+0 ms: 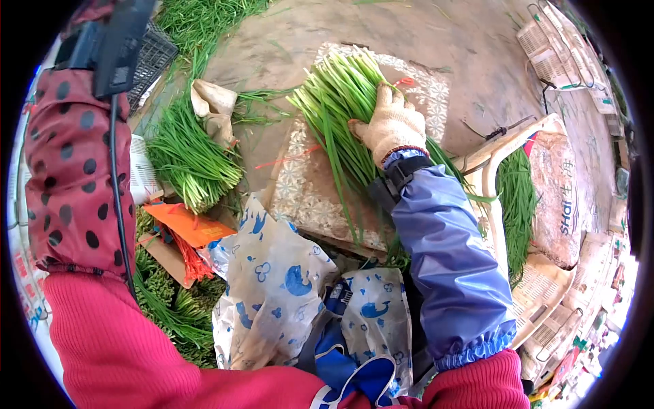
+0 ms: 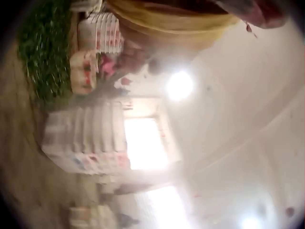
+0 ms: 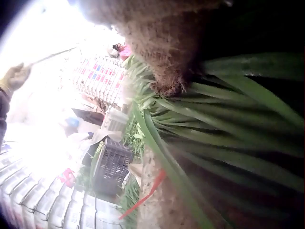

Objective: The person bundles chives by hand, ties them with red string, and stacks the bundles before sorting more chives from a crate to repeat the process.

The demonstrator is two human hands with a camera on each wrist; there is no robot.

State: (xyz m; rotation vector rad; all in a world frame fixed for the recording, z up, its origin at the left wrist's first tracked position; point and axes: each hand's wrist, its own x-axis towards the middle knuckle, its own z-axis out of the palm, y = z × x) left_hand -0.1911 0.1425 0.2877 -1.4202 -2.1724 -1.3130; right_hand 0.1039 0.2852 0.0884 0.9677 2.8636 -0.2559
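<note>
My right hand (image 1: 395, 126), in a knitted glove, grips a thick bunch of garlic chives (image 1: 338, 88) on a flower-patterned board (image 1: 300, 194). Its thumb presses one side of the leaves, and the glove (image 3: 167, 52) covers the bunch's top in the right wrist view. A red tie (image 1: 300, 157) lies across the board beside the bunch. My left arm is raised, its hand beyond the head view's top edge. In the right wrist view the gloved left hand (image 3: 16, 77) is held up, pinching a thin, straight strip (image 3: 53, 55). The left wrist view is blurred.
Another chive bunch (image 1: 194, 153) lies left of the board, near an orange packet (image 1: 184, 221) and red ties. Loose greens (image 1: 204, 24) and a black crate (image 1: 153, 61) stand at the back left. A light-coloured chair frame (image 1: 487, 180) and a printed sack (image 1: 555, 198) are on the right.
</note>
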